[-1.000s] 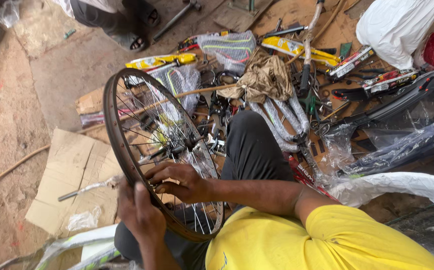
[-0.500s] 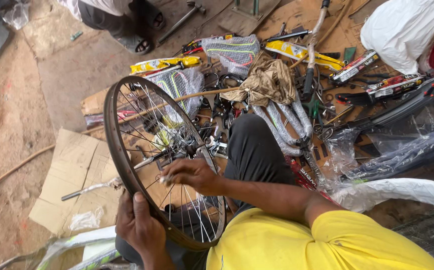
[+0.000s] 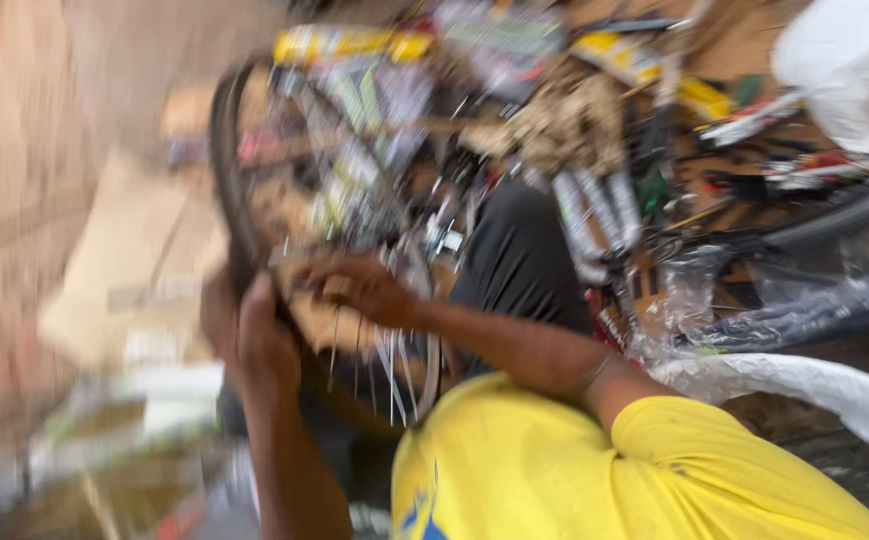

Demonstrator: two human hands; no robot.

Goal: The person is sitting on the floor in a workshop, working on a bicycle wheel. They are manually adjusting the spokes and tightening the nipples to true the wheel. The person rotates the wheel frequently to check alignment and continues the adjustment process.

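The whole view is motion-blurred. A spoked bicycle wheel [image 3: 239, 210] with a dark tyre stands upright in front of me, beside my dark-trousered knee [image 3: 519, 260]. My left hand [image 3: 254, 345] is wrapped around the lower left of the rim. My right hand [image 3: 359, 285] reaches across from the yellow sleeve [image 3: 674, 440] and rests on the spokes near the middle of the wheel; whether its fingers pinch a spoke is lost in the blur.
Flattened cardboard [image 3: 124, 260] lies on the dirt floor at left. Behind the wheel is a heap of bicycle parts, yellow packets [image 3: 354, 45] and chrome tubes [image 3: 584, 215]. Plastic-wrapped dark tyres [image 3: 814, 290] and white sheeting [image 3: 804, 385] lie at right.
The camera has swung, so the picture is blurred and the wheel sits higher in the frame. Both hands stay on the wheel, the left on the rim, the right at the spokes.
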